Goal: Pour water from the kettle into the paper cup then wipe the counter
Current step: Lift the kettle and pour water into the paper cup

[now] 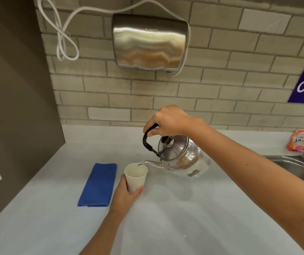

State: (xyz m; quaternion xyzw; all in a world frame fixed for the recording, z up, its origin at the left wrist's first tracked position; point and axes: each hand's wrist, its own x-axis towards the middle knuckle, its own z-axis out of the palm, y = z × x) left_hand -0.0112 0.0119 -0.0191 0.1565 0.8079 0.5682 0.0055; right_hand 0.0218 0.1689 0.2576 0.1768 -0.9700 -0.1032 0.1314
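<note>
Over the paper cup [136, 176], the steel kettle [179, 157] hangs tilted with its thin spout tip at the cup's far rim, so the pouring step looks to be the one in hand. A glint at the spout suggests water running, though the stream itself is too fine to make out for sure, and how full the cup is cannot be read from this angle.

The right hand [169, 120] is closed around the top of the kettle's black handle, above and to the right of the cup; the kettle body hangs below that grip, clear of the counter [184, 218]. The left hand [126, 195] wraps the cup's lower half from the near side, thumb on the left wall and fingers curling under the right, steadying it (whether the cup's base rests on the counter or is lifted slightly cannot be told).

Just left of the cup, apart from it, lies a folded blue cloth [98, 184], flat on the counter and untouched; that is the likely tool for the wiping still to come.

My judgement is that the next move calls for righting the kettle once the cup is filled enough, easing the spout back without dribbling, then setting the kettle down to the cup's right, short of the sink [294, 165], before reaching left for the cloth.
</note>
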